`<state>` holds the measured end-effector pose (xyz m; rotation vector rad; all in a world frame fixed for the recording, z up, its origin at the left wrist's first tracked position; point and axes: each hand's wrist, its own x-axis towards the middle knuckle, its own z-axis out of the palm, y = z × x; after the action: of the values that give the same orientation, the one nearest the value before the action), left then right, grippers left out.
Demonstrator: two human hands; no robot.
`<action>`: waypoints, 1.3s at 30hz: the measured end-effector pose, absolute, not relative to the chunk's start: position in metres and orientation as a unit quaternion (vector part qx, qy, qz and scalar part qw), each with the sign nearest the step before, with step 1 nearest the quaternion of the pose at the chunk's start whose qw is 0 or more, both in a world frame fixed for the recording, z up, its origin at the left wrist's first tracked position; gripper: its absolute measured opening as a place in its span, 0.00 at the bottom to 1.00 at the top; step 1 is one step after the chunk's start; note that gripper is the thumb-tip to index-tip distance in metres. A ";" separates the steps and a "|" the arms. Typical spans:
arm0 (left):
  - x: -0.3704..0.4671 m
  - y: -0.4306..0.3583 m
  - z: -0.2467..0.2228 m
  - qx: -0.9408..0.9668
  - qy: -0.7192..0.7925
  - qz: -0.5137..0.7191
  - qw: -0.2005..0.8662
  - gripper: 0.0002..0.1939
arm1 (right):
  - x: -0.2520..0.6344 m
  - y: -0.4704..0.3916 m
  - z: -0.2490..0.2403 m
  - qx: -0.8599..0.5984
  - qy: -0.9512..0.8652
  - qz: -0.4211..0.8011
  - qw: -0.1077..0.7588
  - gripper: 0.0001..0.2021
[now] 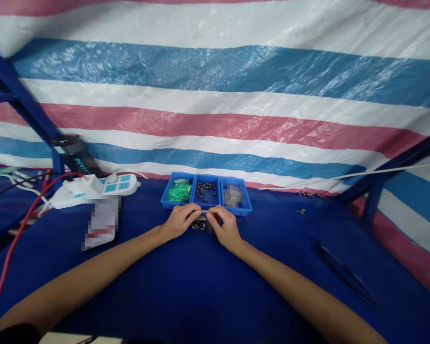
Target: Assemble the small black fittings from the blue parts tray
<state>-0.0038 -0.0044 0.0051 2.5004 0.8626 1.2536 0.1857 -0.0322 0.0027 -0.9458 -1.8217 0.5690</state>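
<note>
My left hand [182, 219] and my right hand [225, 226] meet in front of the bins, fingertips pinched along the top edge of what looks like a small clear plastic bag [204, 216]. Dark screws [199, 225] show just below the fingers; whether they lie inside the bag or on the table beneath it, I cannot tell. Behind my hands stand three joined blue bins. Bright green pieces in clear wrap [179, 191] fill the left bin [167, 204], loose screws [205, 187] the middle one, and clear plastic bags [232, 196] the right one [248, 203].
A white power strip [123, 185] and a phone [102, 222] lie on the left of the blue table [200, 286], with a black bottle [79, 155] behind. A red cable [16, 243] runs down the left. Several screws [301, 211] and a dark strap-like item [344, 272] lie right.
</note>
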 end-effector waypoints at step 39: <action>0.000 -0.004 0.006 0.776 0.317 0.537 0.094 0.03 | 0.203 -0.017 0.039 -0.399 -0.876 0.127 0.240 0.02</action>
<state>-0.0004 -0.0039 0.0062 2.3019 0.9411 1.5924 0.2033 -0.0172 0.0394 -1.0924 -2.3975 0.3483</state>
